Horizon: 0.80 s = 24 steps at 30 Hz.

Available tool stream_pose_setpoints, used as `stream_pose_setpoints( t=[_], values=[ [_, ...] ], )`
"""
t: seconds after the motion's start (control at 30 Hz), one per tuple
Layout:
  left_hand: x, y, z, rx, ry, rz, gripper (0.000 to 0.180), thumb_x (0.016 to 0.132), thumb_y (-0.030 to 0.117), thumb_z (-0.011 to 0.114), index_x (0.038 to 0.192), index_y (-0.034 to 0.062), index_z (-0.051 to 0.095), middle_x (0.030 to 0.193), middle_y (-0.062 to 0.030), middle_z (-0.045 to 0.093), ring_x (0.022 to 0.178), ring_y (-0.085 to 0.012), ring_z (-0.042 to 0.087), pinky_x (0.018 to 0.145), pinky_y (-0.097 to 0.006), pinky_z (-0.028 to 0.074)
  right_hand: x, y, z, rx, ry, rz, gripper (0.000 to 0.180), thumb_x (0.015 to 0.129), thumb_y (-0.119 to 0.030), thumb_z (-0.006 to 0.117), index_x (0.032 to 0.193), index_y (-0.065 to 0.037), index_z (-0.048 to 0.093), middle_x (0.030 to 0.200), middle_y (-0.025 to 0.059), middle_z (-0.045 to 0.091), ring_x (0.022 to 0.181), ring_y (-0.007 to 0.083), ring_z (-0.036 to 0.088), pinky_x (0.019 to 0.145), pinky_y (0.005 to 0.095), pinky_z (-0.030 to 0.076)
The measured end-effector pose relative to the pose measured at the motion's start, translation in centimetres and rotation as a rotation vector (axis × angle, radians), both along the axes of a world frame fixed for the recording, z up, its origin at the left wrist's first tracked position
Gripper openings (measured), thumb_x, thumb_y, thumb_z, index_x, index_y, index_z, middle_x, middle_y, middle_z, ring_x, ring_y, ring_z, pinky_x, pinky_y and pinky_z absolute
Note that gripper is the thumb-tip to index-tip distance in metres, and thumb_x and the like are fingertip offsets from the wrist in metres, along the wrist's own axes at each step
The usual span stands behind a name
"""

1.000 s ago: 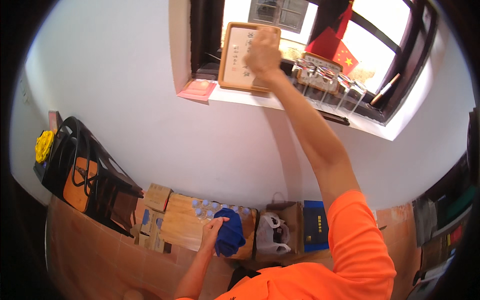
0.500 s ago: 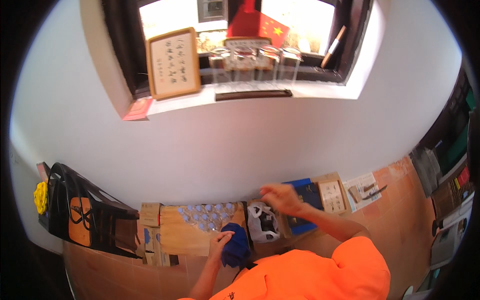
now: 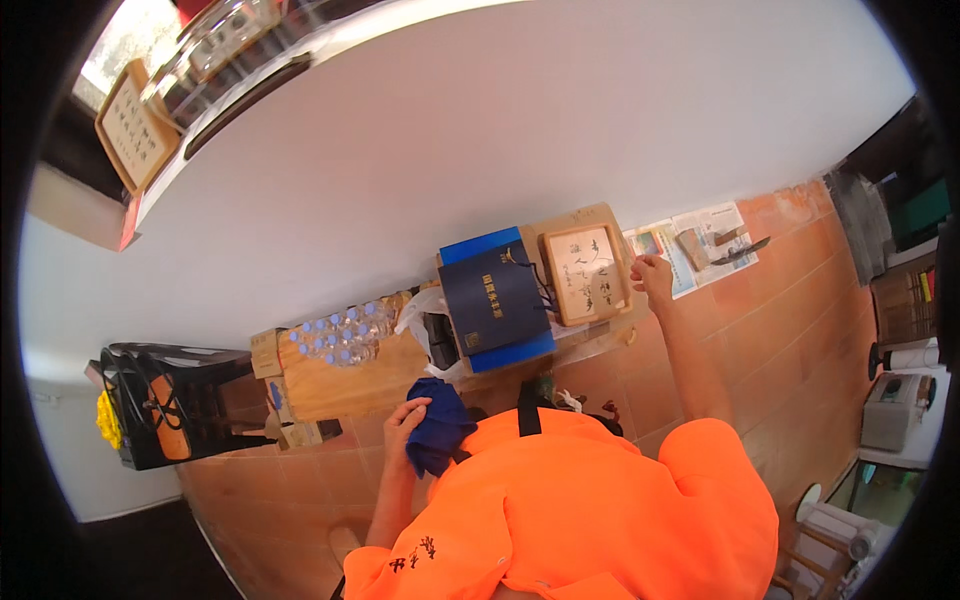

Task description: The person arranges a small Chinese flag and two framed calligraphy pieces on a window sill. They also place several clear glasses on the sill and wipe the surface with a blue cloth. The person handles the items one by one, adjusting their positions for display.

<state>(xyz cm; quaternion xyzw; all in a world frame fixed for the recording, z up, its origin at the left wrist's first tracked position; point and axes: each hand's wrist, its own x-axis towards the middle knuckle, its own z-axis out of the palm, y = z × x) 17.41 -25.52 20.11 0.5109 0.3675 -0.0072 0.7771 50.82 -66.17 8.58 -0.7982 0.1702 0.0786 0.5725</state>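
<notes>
My left hand (image 3: 402, 424) is closed on a dark blue cloth (image 3: 440, 428), which hangs in front of my orange shirt. Out to the right, my right hand (image 3: 652, 276) has its fingers loosely curled, and nothing shows in them. It appears beside the right edge of a wooden frame with handwriting (image 3: 584, 272); whether it touches the frame I cannot tell. A dark blue paper bag (image 3: 494, 300) lies left of the frame, over a brighter blue flat piece (image 3: 515, 357).
Several clear bottles with pale caps (image 3: 345, 330) stand on a wooden bench (image 3: 370, 388), near a white plastic bag (image 3: 425, 310). Newspaper (image 3: 708, 222) with a knife (image 3: 742, 251) lies on the tiled floor. A black chair (image 3: 185, 400) stands left. Glass jars line the sill (image 3: 330, 42).
The view has swung right and down toward the bench and floor. My right hand has gone from above the white bag to the frame's right side. The cloth stays in my left hand.
</notes>
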Motion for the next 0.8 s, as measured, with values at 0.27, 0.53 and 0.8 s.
stream_pose_setpoints(
  t=[0.27, 0.53, 0.8],
  values=[
    [0.3, -6.1, 1.1, 0.085, 0.105, 0.051, 0.016, 0.089, 0.009, 0.064, 0.103, 0.0016, 0.069, 0.089, -0.0015, 0.064, 0.076, -0.009, 0.06, 0.066, -0.021, 0.048, 1.4, -0.4, -6.9, -0.644, -0.007, 0.188, 0.039, 0.081, -0.037, 0.066, 0.095, -0.001, 0.068, 0.094, 0.0221, 0.068, 0.09, 0.0382, 0.066, 0.079, 0.0487, 0.052],
    [-0.3, -7.2, 0.7, 0.287, 0.068, 0.032, 0.017, 0.087, 0.011, 0.067, 0.101, 0.0024, 0.07, 0.095, -0.0039, 0.065, 0.08, -0.0106, 0.061, 0.07, -0.022, 0.048, 4.3, -0.4, -10.9, -0.71, 0.069, 0.433, 0.039, 0.082, -0.035, 0.065, 0.106, -0.005, 0.063, 0.099, 0.0224, 0.067, 0.095, 0.0406, 0.065, 0.081, 0.0507, 0.052],
    [-1.2, -9.2, 2.1, 0.079, 0.016, 0.21, 0.016, 0.087, 0.008, 0.066, 0.101, 0.0004, 0.07, 0.093, -0.0059, 0.067, 0.081, -0.0127, 0.063, 0.072, -0.024, 0.051, 3.4, 0.5, -9.3, -0.795, -0.152, 0.575, 0.024, 0.079, -0.01, 0.056, 0.099, 0.002, 0.059, 0.101, 0.0265, 0.062, 0.091, 0.0439, 0.062, 0.076, 0.0507, 0.051]
  ],
)
